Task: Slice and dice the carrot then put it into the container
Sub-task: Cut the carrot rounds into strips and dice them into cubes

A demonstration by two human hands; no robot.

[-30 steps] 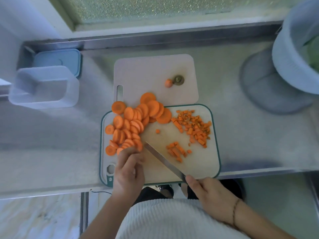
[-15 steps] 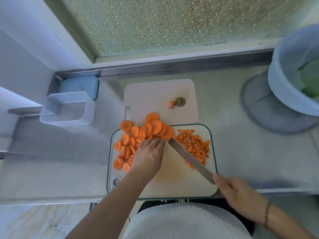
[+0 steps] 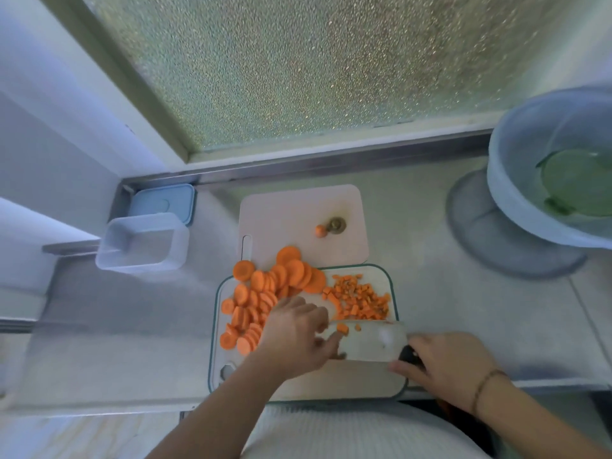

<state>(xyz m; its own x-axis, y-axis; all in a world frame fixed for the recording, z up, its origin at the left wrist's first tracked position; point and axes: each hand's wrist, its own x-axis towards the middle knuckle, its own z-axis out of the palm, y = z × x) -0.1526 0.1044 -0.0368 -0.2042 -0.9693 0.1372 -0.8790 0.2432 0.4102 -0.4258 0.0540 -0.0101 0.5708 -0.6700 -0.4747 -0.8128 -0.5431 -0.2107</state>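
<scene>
Head view: one wide-angle look down at the worktop [image 3: 447, 293] and both hands.
Cutting board: a green-rimmed board [image 3: 347, 382] lies at the near edge of the worktop, its far edge overlapping a pale pink board [image 3: 298, 213].
Carrot slices: a heap of round slices [image 3: 265, 293] covers the left part of the green-rimmed board, a few reaching onto the pink board.
Diced carrot: a pile of small cubes [image 3: 359, 298] sits at the far right corner of the same board, apart from the slices.
Carrot ends: an orange tip [image 3: 320, 230] and a brownish stem end [image 3: 336, 224] lie touching on the pink board.
Knife: the broad blade [image 3: 371, 339] lies flat-side up across the board's right part, with a few carrot bits on it.
Right hand: the right hand [image 3: 453, 362] grips the knife's dark handle.
Left hand: the left hand [image 3: 294, 336] is released, fingers loosely extended, fingertips touching the blade's left end.
Container: a clear, empty container [image 3: 142, 243] stands well left of the boards, a blue lid [image 3: 162, 202] just behind it.
Bowl: a pale blue bowl [image 3: 516, 193] holding something green stands at far right.
</scene>
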